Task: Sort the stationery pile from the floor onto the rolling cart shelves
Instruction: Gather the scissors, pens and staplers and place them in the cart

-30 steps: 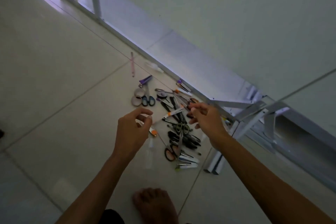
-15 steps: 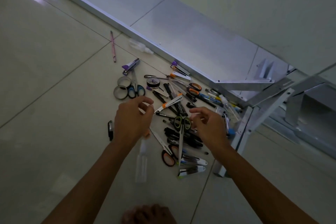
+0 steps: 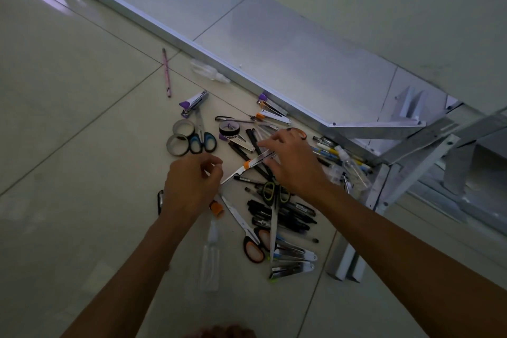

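Picking step, nothing carted yet. Right hand (image 3: 295,162) fingers spread, touching orange-collared stapler (image 3: 248,164). Left hand (image 3: 192,184) curled at stapler's near tip; pinch unclear. Next: firm grasp, lift.

From my remote seat, the left hand (image 3: 192,186) covers whatever its curled fingers may pinch; I cannot tell if it holds anything. A small black item (image 3: 160,202) at its nine o'clock is half hidden behind the wrist. The right hand (image 3: 295,162) hides the far end of the orange-banded stapler (image 3: 248,164). The metal frame (image 3: 384,129) is cut off at three o'clock. A foot (image 3: 219,332) barely shows at six o'clock.
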